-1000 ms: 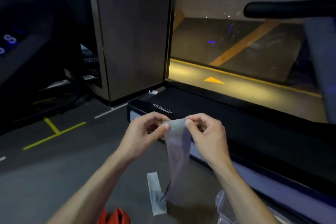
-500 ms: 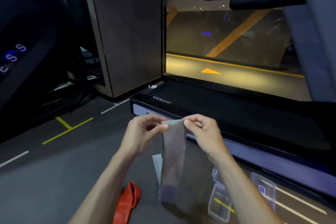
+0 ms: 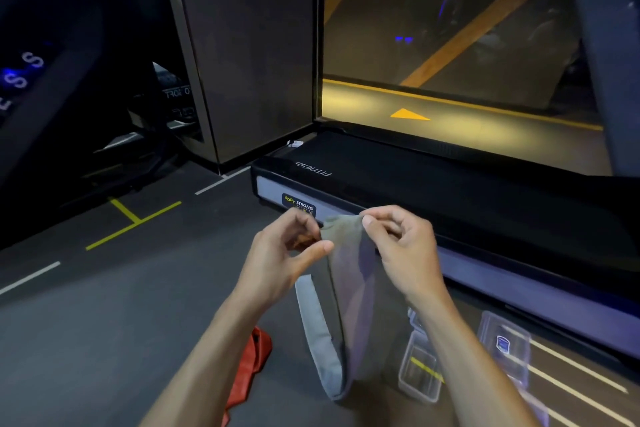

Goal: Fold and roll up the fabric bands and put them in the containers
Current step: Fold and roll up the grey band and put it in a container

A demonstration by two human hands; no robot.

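A pale grey-lilac fabric band (image 3: pixel 353 295) hangs down in front of me, its lower end near the floor. My left hand (image 3: pixel 287 253) pinches its top left corner between thumb and fingers. My right hand (image 3: pixel 401 246) pinches the top right corner. A second grey band (image 3: pixel 317 333) lies on the floor just left of the hanging one. A red band (image 3: pixel 247 367) lies crumpled on the floor under my left forearm. A clear plastic container (image 3: pixel 420 374) sits on the floor to the right, partly behind my right forearm, and a clear lid or container (image 3: pixel 504 347) lies beside it.
A black treadmill deck (image 3: pixel 450 184) with a silver side rail runs across in front of me. A dark pillar (image 3: pixel 242 62) stands behind it on the left, next to other dark gym equipment (image 3: pixel 52 80). Grey floor with yellow and white lines (image 3: pixel 131 222) spreads to the left.
The view has tilted down, showing more floor, the containers and the red band. Both hands still hold the band's top edge, now a little lower and closer to me.
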